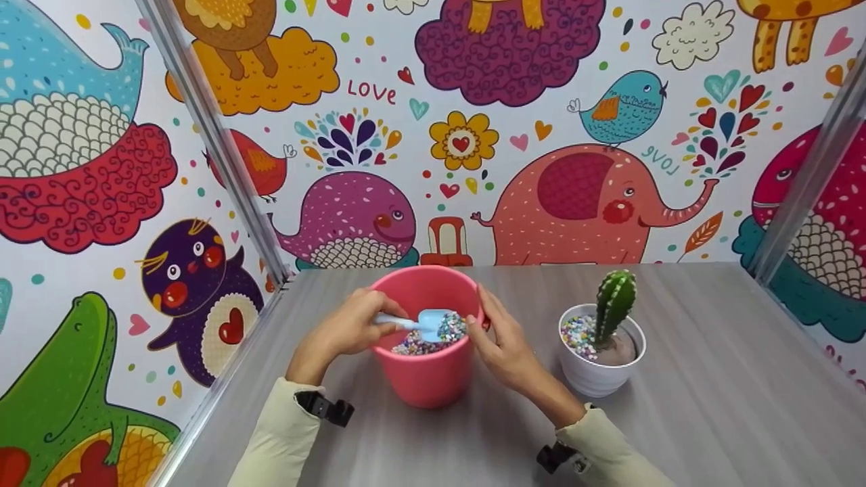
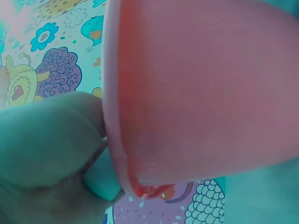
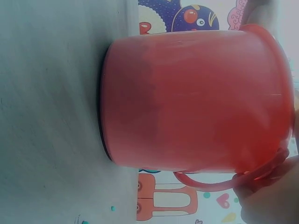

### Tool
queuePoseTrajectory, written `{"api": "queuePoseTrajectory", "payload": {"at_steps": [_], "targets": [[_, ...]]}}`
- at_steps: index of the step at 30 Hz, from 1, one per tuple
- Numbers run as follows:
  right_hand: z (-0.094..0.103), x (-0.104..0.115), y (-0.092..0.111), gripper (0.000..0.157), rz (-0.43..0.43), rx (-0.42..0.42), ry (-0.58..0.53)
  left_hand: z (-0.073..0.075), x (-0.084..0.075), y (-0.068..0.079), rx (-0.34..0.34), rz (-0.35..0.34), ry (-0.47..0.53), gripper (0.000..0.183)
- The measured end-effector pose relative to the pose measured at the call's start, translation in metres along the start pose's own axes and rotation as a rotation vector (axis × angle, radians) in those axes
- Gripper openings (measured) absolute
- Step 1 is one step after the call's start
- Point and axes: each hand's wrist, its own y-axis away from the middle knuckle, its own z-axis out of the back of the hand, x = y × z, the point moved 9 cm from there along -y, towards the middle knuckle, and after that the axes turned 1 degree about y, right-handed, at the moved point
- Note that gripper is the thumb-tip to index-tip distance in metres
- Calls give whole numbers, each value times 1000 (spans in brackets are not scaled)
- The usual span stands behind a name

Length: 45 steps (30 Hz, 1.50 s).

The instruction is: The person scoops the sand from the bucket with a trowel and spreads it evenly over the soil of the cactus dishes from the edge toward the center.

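A pink bucket (image 1: 426, 382) stands upright on the table, with small multicoloured pebbles (image 1: 411, 348) inside. My left hand (image 1: 348, 326) grips the handle of a light blue toy shovel (image 1: 433, 325) at the bucket's left rim. The shovel's blade is inside the mouth, carrying some of the pebbles. On the opposite side my right hand (image 1: 504, 346) holds the bucket at its rim. In the right wrist view, fingers (image 3: 268, 200) of that hand curl at the bucket's side handle (image 3: 205, 186). The left wrist view shows the bucket's wall (image 2: 201, 93) close up, hiding the shovel's blade.
To the right of the bucket stands a white pot (image 1: 599, 379) with a green cactus (image 1: 616, 304) and coloured pebbles (image 1: 578, 335) on its left part. Printed panels with cartoon animals rise behind and beside the grey table (image 1: 710, 392).
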Motion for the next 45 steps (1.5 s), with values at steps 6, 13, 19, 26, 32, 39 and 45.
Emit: {"api": "queuePoseTrajectory", "payload": {"at_steps": [6, 13, 19, 26, 32, 39, 45], "targets": [[6, -5, 1, 70, -17, -15, 15, 0, -1, 1, -50, -9, -19, 17], [10, -6, 0, 73, -38, -9, -64, 5, 2, 7, -97, -16, -29, 18], [16, -4, 3, 76, -50, 18, -69, 9, 1, 14, -137, -13, -28, 19], [28, -4, 12, 69, -5, 55, -12, 11, -1, 17, -165, -10, -42, 20], [36, -15, 28, 71, -74, 131, 46, 13, -4, 17, -195, -1, -40, 22], [55, -17, 47, 66, -91, 184, 55, 19, -9, 15, -220, -23, -50, 21], [89, -13, 58, 52, -63, 122, 98, 26, -15, 16, -254, -69, -59, 22]]}}
